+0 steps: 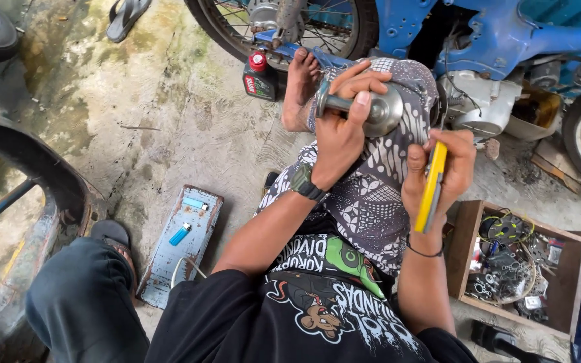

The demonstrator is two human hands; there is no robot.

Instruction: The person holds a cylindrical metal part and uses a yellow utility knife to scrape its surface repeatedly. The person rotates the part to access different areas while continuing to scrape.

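Note:
My left hand (341, 128) grips a round grey metal part with a short shaft (378, 109), held over my raised knee, which is covered in patterned black and white cloth (371, 195). My right hand (446, 168) is shut on a screwdriver with a yellow handle (432, 188); its dark shaft points up past the knee, close to the right of the metal part. A dark watch sits on my left wrist. My bare foot (300, 84) rests on the concrete floor just beyond the hands.
A blue motorcycle (479, 33) stands ahead, its spoked wheel (284, 27) by my foot. A black oil bottle with a red cap (260, 77) stands there. A wooden box of small parts (516, 265) lies right. A blue lighter (180, 234) lies on a metal panel. Another person's leg (82, 296) is left.

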